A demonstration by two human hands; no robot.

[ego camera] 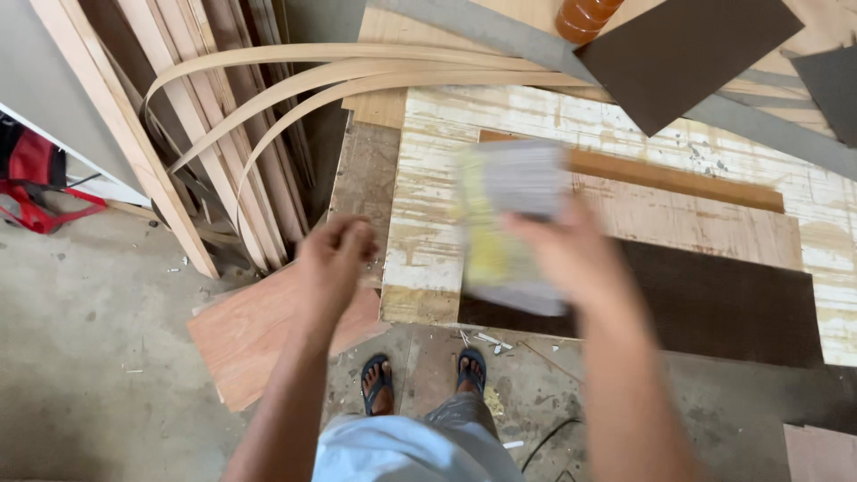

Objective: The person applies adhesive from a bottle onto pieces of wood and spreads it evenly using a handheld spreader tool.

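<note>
My right hand [571, 254] holds up a blurred rectangular pad or sheet [509, 223], grey with yellowish patches, above a worn whitewashed board [428, 178]. My left hand [335, 259] hovers to the left of it with fingers curled in and nothing visibly in them. On the board lie a plywood panel [714, 223] and a dark brown sheet [732, 303]. My feet in dark sandals [377, 382] stand on the concrete floor below.
Long bent wood strips [295, 80] and timber slats [125, 125] lean at the upper left. A plywood offcut [250, 339] lies on the floor. At the top are a dark laminate sheet [687, 45] and an orange bottle [585, 16]. A red bag [36, 178] sits far left.
</note>
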